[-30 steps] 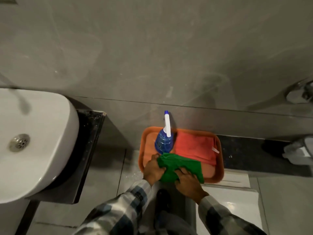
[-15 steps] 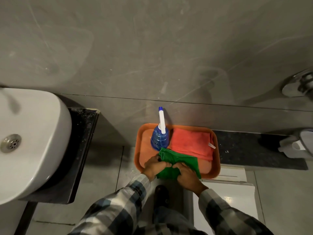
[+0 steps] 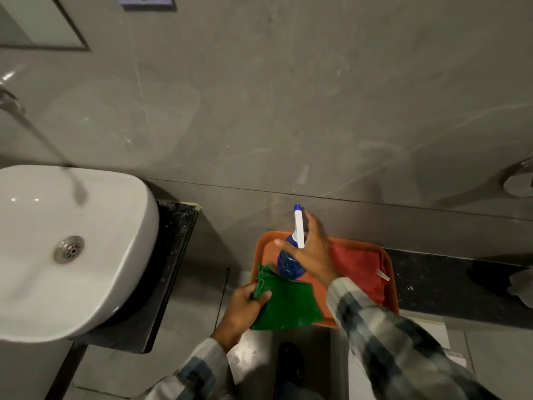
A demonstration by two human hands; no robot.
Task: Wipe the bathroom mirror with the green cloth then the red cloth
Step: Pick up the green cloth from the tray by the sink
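The green cloth [image 3: 287,306] hangs over the front left of the orange tray [image 3: 389,272], pinched at its left edge by my left hand [image 3: 243,308]. A red cloth [image 3: 360,272] lies folded in the tray's right half. My right hand [image 3: 310,252] reaches over the blue spray bottle [image 3: 288,265] with the white nozzle, fingers spread around its neck and not closed on it. The mirror's lower corner [image 3: 37,21] shows at the top left.
A white basin [image 3: 66,249] on a dark counter [image 3: 170,272] stands at the left, with a tap above it. The grey wall [image 3: 288,111] is behind. A white toilet lid lies under the tray, and a dark ledge [image 3: 432,284] runs to the right.
My right hand let go of the green cloth and moved up to the spray bottle. My left hand kept the cloth and pulled it leftward. The view tilted up, showing the mirror corner.
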